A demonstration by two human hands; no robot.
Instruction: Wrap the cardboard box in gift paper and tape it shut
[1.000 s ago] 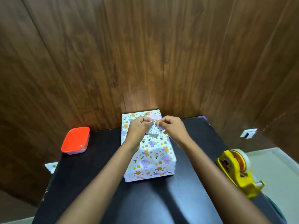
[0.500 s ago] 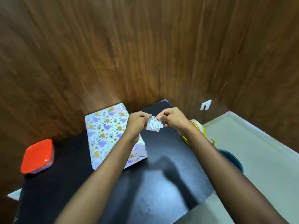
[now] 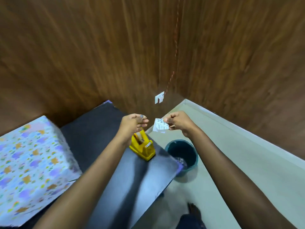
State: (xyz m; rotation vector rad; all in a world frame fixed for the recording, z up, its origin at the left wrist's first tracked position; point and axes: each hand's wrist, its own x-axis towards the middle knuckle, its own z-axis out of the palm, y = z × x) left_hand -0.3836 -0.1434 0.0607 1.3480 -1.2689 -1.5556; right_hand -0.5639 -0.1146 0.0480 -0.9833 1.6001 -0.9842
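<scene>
The box point(image 3: 33, 154), wrapped in white paper with purple and orange prints, lies on the black table point(image 3: 99, 129) at the left. My right hand point(image 3: 179, 123) pinches a small white printed paper scrap point(image 3: 158, 127) in the air, above the table's right edge. My left hand point(image 3: 132, 125) hovers just left of the scrap with fingers and thumb curled together, and nothing shows between them. A yellow tape dispenser point(image 3: 143, 147) stands on the table below my left hand.
A dark round bin point(image 3: 181, 156) stands on the pale floor point(image 3: 231, 162) beside the table's right corner, below the scrap. Brown wood walls close in behind and to the right, with a white socket point(image 3: 159, 97) low on the wall. A foot point(image 3: 193, 210) shows at the bottom.
The view has swung right, away from the box. Both hands carried the scrap from over the box to past the table's edge. My left hand has let go of it.
</scene>
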